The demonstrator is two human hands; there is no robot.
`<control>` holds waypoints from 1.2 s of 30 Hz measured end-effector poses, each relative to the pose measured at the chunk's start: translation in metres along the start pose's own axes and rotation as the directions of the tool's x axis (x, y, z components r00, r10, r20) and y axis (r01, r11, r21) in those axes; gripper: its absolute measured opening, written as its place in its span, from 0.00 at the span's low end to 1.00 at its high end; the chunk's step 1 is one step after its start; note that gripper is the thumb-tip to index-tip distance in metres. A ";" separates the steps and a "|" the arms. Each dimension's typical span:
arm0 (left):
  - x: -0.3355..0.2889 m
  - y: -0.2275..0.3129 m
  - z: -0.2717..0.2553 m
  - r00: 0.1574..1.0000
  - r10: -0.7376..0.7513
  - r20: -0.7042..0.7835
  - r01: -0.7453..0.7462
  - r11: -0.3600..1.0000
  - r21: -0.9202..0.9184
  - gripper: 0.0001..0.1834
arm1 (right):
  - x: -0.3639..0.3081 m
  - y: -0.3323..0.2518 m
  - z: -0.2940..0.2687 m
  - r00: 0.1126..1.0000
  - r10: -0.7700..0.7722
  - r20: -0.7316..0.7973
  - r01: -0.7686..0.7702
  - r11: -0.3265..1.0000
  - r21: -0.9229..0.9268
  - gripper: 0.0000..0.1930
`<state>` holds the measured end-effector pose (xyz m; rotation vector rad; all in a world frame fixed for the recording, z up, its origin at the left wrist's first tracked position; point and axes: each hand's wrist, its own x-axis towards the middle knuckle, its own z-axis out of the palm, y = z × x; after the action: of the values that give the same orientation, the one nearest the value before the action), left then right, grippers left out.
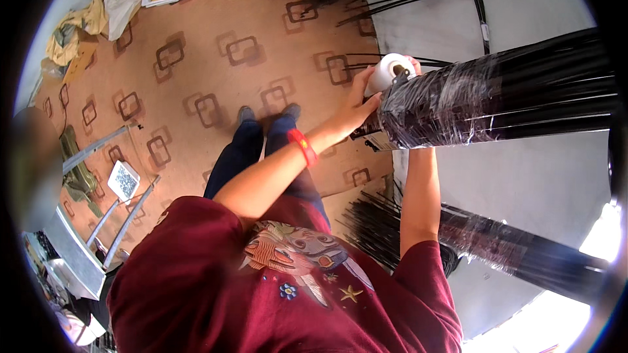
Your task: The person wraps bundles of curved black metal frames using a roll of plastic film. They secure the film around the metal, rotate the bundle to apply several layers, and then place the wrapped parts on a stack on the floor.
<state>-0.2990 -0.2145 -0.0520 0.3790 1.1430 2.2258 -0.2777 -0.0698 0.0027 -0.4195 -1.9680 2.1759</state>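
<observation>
One roll (379, 80) sits at the black bundle (546, 85)'s left end. The left hand (360, 99) grips it; the right hand (413, 63), mostly hidden, is at its rim, grip unclear. It seems light, firm and slick, probably best held by both ends.

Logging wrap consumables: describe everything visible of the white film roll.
The white, cylindrical roll of plastic-looking film looks smooth and slightly glossy. One round end shows, with a brownish ring around a dark hollow core. It is held tilted beside the film-wrapped end of the upper black bundle of long, thin strands; contact there is unclear. The person's left hand grips its left side; fingers of the mostly hidden right hand show at its right edge.
</observation>
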 end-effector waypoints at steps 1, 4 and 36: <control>0.005 0.014 -0.009 0.992 -0.102 0.078 0.101 0.995 0.021 0.32 | 0.000 -0.008 0.003 0.999 0.033 0.018 -0.036 0.982 0.187 0.23; 0.039 0.028 -0.032 0.944 -0.206 0.257 0.175 0.975 0.137 0.30 | 0.004 -0.029 0.009 0.995 0.088 0.049 -0.100 0.879 0.466 0.20; -0.032 0.140 -0.163 0.772 -0.490 0.406 -0.030 0.609 0.792 0.22 | -0.028 -0.010 0.033 0.907 0.381 -0.181 -0.355 0.921 0.160 0.24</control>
<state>-0.4092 -0.4010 -0.0338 1.1102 1.5939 1.0928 -0.2627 -0.1086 0.0184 -1.0298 -1.7409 2.3344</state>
